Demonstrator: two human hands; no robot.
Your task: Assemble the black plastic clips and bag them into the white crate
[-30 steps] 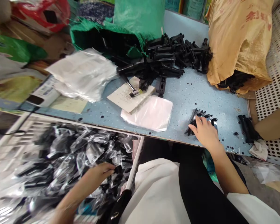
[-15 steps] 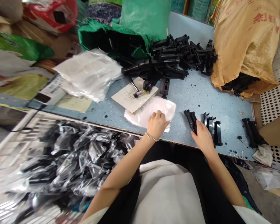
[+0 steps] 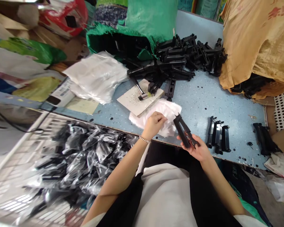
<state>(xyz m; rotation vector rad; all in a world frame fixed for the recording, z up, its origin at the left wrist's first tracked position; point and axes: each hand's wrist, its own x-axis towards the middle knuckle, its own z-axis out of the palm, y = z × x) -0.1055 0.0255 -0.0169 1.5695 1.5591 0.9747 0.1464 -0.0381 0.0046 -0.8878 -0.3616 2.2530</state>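
My left hand [image 3: 153,124] is closed in a pinch on the edge of a thin, clear plastic bag [image 3: 171,108], at the top of a small stack. Part of that stack lies under a speckled board [image 3: 132,102]. My right hand [image 3: 200,149], palm up, grips a pair of long black plastic parts [image 3: 183,130] at their near ends, raised off the table beside the bags. Several similar black parts [image 3: 218,134] stand in a row on the blue table [image 3: 194,108], to the right of that hand.
At the back lies a heap of black parts [image 3: 175,60], between a green sack [image 3: 151,19] and a tan sack [image 3: 253,41]. More plastic bags [image 3: 97,74] lie at left. Below the table edge, a white crate [image 3: 21,160] holds bagged parts. A hammer-like tool [image 3: 143,96] rests on the board.
My right hand has lifted the black parts from the table and brought them left towards the bags. My left hand's fingers have drawn into a pinch, lifting the bag's edge.
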